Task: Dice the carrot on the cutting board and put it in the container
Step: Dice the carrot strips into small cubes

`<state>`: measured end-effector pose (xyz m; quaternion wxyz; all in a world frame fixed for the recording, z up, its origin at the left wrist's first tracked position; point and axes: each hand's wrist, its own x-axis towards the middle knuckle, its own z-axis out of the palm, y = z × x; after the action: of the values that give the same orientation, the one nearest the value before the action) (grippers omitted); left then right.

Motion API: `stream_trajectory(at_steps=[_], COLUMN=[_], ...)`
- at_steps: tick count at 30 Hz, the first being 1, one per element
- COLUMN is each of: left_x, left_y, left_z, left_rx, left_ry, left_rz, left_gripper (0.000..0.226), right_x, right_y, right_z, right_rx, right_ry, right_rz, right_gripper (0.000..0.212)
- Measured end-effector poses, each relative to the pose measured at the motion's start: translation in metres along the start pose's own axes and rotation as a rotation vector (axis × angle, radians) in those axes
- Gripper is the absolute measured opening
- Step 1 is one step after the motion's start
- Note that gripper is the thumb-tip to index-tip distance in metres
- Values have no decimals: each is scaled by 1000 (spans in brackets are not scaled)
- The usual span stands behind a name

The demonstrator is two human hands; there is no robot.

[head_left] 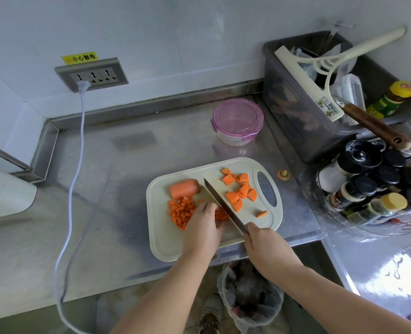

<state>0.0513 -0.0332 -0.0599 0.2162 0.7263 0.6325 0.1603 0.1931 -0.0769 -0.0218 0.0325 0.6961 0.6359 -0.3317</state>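
A cream cutting board (165,239) lies on the steel counter. On it are a whole carrot stub (184,188), a pile of small dice (180,212) and larger carrot chunks (240,189) to the right. My right hand (263,242) grips the handle of a knife (220,203), whose blade lies across the board. My left hand (204,225) presses carrot pieces (221,215) down beside the blade, fingers curled. A round container with a purple lid (237,120) stands behind the board, lid on.
A grey bin (296,112) of utensils and a rack of spice jars (378,184) crowd the right. A white cable (75,169) hangs from the wall socket (92,74). A carrot end (283,174) lies beside the board. A lined waste bin (250,295) sits below.
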Motion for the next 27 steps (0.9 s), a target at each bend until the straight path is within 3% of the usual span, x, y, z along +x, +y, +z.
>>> stream_trajectory(at_steps=[17,27], left_x=[-6,-7], left_y=[1,-1], left_z=[1,-4], left_rx=[-113,-144], left_ry=[37,36], left_rz=[-54,-43], left_gripper=[33,31], right_x=[1,-9], right_y=[-2,-2], right_z=[3,-1], right_rx=[1,-13], right_ry=[3,98], right_rz=[15,-28], right_gripper=[25,18])
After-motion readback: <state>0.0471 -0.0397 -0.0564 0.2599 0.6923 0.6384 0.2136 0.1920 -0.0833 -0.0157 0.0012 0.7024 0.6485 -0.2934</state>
